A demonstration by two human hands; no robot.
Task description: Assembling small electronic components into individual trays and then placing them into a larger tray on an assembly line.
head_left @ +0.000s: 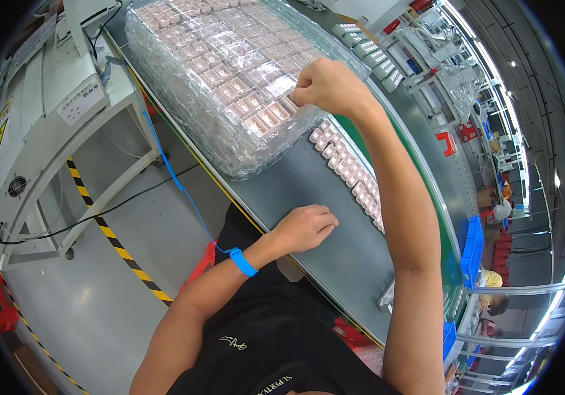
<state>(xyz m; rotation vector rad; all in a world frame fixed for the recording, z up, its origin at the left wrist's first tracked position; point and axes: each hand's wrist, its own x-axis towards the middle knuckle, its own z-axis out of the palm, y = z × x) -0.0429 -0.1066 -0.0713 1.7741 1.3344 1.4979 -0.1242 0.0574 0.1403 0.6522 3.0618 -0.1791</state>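
Note:
My right hand (pixel 330 87) reaches over the near right edge of a stack of clear plastic trays (pixel 233 59), its fingers pinched together at one of the compartments. What the fingertips hold, if anything, is hidden. Small pale pink parts (pixel 268 118) sit in the tray compartments, and clear bubble wrap (pixel 243 158) surrounds the stack. My left hand (pixel 307 228) rests on the dark green tabletop (pixel 269 194) with its fingers curled in and nothing visible in them. Between my arms and beyond, rows of pink parts (pixel 345 164) stand on the table, partly covered by my right forearm.
A blue wrist strap (pixel 243 262) on my left arm trails a blue cord (pixel 180 187) toward the pale machine (pixel 52 118) at left. Behind the table edge runs a green conveyor (pixel 421 178). Blue bins (pixel 471 250) stand at right; white trays (pixel 368 52) lie farther off.

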